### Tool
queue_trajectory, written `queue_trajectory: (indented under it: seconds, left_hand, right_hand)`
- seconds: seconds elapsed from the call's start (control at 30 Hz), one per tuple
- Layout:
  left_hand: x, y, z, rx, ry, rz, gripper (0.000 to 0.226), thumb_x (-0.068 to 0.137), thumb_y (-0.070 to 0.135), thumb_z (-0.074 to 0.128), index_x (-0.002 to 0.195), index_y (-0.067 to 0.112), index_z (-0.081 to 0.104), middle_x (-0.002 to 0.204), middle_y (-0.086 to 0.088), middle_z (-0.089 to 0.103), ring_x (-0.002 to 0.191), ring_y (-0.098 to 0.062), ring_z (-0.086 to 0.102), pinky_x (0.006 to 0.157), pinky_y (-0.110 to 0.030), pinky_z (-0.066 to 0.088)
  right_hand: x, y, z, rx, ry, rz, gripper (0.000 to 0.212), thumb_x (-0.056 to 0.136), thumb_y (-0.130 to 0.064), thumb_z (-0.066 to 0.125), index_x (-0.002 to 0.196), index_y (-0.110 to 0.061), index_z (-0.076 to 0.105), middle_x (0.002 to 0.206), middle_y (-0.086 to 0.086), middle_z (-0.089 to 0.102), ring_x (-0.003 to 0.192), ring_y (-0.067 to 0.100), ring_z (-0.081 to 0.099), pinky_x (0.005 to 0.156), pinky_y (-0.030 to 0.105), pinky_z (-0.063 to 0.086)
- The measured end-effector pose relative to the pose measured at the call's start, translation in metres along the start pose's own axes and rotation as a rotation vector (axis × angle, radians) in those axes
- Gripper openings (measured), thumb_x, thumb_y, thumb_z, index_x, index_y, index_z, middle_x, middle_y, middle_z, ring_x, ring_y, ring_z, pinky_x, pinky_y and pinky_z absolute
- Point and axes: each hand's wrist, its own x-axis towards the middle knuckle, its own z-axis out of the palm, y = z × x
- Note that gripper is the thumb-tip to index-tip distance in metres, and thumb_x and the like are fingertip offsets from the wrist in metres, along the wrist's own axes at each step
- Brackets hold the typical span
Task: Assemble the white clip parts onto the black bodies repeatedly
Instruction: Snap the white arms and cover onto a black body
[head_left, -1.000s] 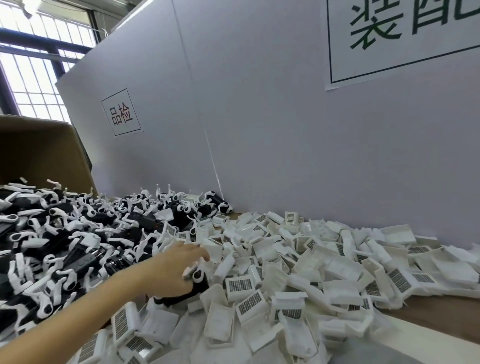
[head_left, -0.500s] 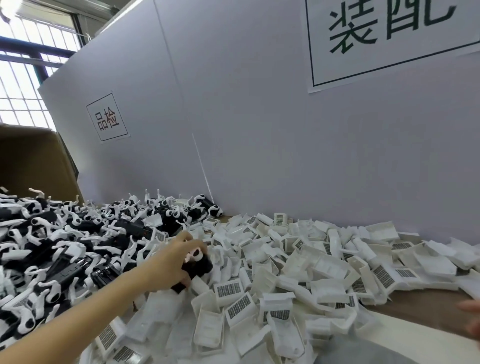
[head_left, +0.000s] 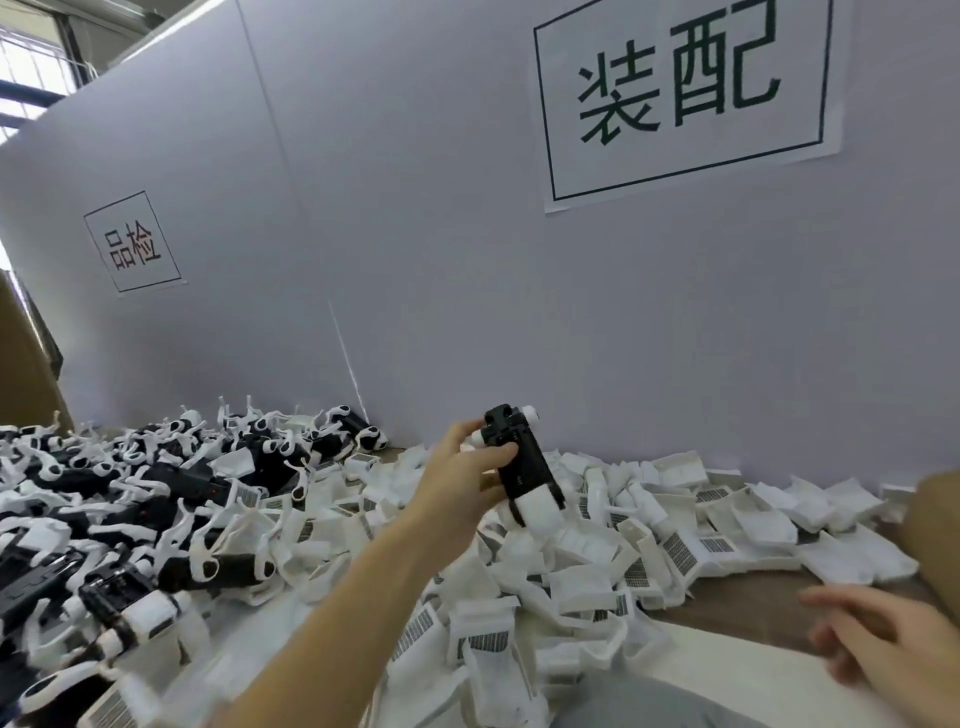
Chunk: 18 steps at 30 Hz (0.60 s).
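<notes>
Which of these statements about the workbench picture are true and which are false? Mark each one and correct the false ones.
1. The left hand holds a black body lifted above the parts. True.
2. The right hand grips a white clip part. False: its fingers are spread and hold nothing.
3. The pile of white clip parts lies to the right of the pile of black bodies. True.
4. The wall bears no signs. False: two printed signs hang on it, a large sign and a small sign.
</notes>
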Motion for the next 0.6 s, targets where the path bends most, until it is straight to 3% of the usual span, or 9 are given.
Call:
queue_trajectory:
  seconds: [0.07,0.17,0.23,0.33,0.4,0.47,0.53,0.6]
  left_hand:
    - [-0.003,-0.012,0.031,-0.154,0.003,-0.049,0.039,0.093,-0.003,0.063,0.129,0.003,0.051,0.109,-0.021,0.071,0.085,-0.031,0.073,0.067,-0.031,0.061]
    - [-0.010,-0.038,0.075,-0.313,0.077,-0.103,0.047,0.091,-0.005,0.064,0.133,-0.010,0.045,0.125,-0.029,0.061,0.097,-0.035,0.072,0.070,-0.030,0.063]
    - [-0.017,-0.062,0.097,-0.355,0.174,-0.123,0.043,0.089,-0.007,0.066,0.128,-0.008,0.046,0.122,-0.029,0.062,0.105,-0.036,0.070,0.070,-0.028,0.063]
    - [-0.026,-0.095,0.116,-0.358,0.268,-0.164,0.035,0.087,-0.005,0.072,0.115,-0.002,0.052,0.111,-0.023,0.068,0.091,-0.026,0.073,0.063,-0.026,0.060]
    - [-0.027,-0.110,0.122,-0.279,0.277,-0.165,0.034,0.084,0.003,0.078,0.108,0.003,0.054,0.103,-0.018,0.071,0.085,-0.024,0.074,0.067,-0.030,0.060]
    - [-0.026,-0.119,0.125,-0.110,0.240,-0.079,0.035,0.080,0.011,0.084,0.102,0.008,0.057,0.095,-0.010,0.071,0.081,-0.020,0.072,0.072,-0.034,0.061]
    - [-0.031,-0.123,0.129,0.069,0.152,0.053,0.032,0.076,0.018,0.086,0.091,0.015,0.058,0.078,0.006,0.069,0.066,-0.008,0.066,0.063,-0.027,0.056]
    - [-0.039,-0.125,0.136,0.261,0.027,0.192,0.034,0.071,0.023,0.086,0.082,0.021,0.054,0.071,0.009,0.062,0.063,-0.006,0.057,0.060,-0.020,0.048]
  right_hand:
    - [0.001,-0.002,0.001,-0.060,0.124,-0.059,0.027,0.096,0.015,0.050,0.086,0.003,0.073,0.061,0.025,0.065,0.050,0.034,0.058,0.037,0.025,0.050]
    - [0.002,0.002,0.000,-0.112,0.197,-0.137,0.027,0.093,0.011,0.057,0.084,-0.005,0.076,0.060,0.014,0.070,0.054,0.032,0.061,0.046,0.024,0.051]
    - [0.003,0.003,-0.001,-0.146,0.208,-0.180,0.030,0.092,0.010,0.058,0.080,-0.010,0.077,0.061,0.010,0.071,0.054,0.027,0.063,0.051,0.025,0.052]
    - [0.003,0.001,-0.002,-0.210,0.200,-0.254,0.033,0.091,0.004,0.063,0.071,-0.018,0.076,0.059,0.004,0.070,0.054,0.022,0.065,0.057,0.023,0.053]
    - [0.003,-0.001,0.000,-0.252,0.158,-0.301,0.037,0.091,-0.001,0.065,0.063,-0.021,0.075,0.058,0.003,0.069,0.052,0.014,0.063,0.059,0.023,0.051]
    - [0.001,-0.003,0.007,-0.238,0.101,-0.326,0.041,0.094,-0.003,0.064,0.059,-0.022,0.076,0.059,0.004,0.069,0.049,0.008,0.059,0.053,0.016,0.046]
    - [0.000,-0.006,0.016,-0.174,0.059,-0.300,0.043,0.099,-0.012,0.059,0.063,-0.022,0.078,0.064,0.005,0.072,0.050,0.005,0.057,0.050,0.012,0.042]
    - [0.000,-0.010,0.022,-0.091,0.036,-0.189,0.050,0.106,-0.029,0.048,0.070,-0.015,0.081,0.068,0.008,0.074,0.055,0.008,0.058,0.052,0.017,0.040]
